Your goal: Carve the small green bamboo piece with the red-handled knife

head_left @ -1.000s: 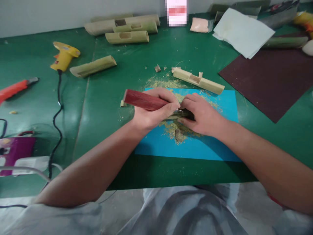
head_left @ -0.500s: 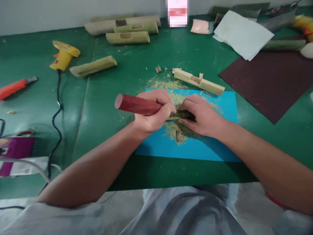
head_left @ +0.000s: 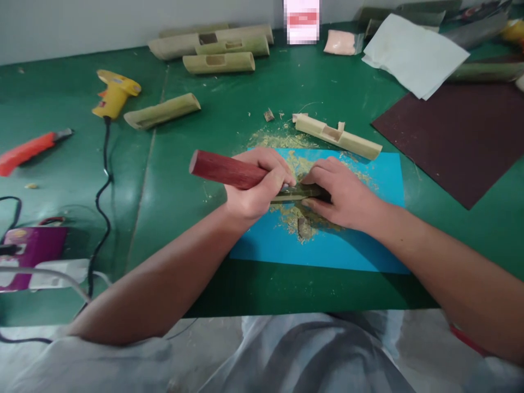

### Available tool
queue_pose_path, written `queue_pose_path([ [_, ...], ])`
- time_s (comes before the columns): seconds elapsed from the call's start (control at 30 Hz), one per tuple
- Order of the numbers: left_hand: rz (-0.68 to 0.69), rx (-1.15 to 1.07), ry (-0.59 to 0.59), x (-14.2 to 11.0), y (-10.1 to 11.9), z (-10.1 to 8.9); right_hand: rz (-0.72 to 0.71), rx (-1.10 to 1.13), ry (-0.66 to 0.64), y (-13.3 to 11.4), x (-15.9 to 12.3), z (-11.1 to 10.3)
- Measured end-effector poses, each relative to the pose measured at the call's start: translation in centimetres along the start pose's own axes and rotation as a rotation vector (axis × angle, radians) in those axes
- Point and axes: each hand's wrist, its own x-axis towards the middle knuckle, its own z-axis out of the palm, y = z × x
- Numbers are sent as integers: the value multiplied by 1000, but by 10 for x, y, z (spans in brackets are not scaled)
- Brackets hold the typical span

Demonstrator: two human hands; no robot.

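Narrow green bamboo piece (head_left: 292, 195) is laid lengthwise across the flat blue sheet (head_left: 262, 243), roughly mid-sheet, between both hands; probably put there so pale shavings (head_left: 301, 161) are caught, though some are spilled past the far edge. Its right end is gripped by the right hand (head_left: 344, 195): thumb on the near side, fingers curled over the far side, partly closed to the bamboo's width, likely so roll and slip are resisted. Thick red wooden tool handle (head_left: 229, 170) is held in the left hand (head_left: 254, 188), fingers wrapped closed around it, thumb laid along the near side, butt pointed out left. Low, near-flat angle is presumably for control close to the bamboo; working tip is hidden by the fingers, contact can't be confirmed. Both forearms are angled inward from the near table edge, wrists low, hands nearly meeting. Pale notched bamboo tube (head_left: 356, 143) is parked at the sheet's far edge, out of the hands' way, on the green tabletop (head_left: 286, 292).
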Motion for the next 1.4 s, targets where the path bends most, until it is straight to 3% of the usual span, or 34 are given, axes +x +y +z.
queue_pose_path([
  [0.17,31,-5,-122,1,-4,-4,3,-6,-2,0,0,1],
  [0.33,-25,18,-253,2,0,-8,-14,-4,26,1,0,3],
  [0.73,-6,-2,-255,5,1,-6,-12,-12,10,1,1,2],
  [0.97,94,-23,-98,4,-3,-1,-12,-10,1,0,-1,-1],
  [1.1,57,-49,-35,3,-4,-1,-10,-7,6,0,-1,-1],
  [1.27,40,-67,-57,3,-6,-5,-10,6,18,1,0,1],
  [1.4,62,-57,-187,3,-8,-7,-4,9,12,1,0,2],
])
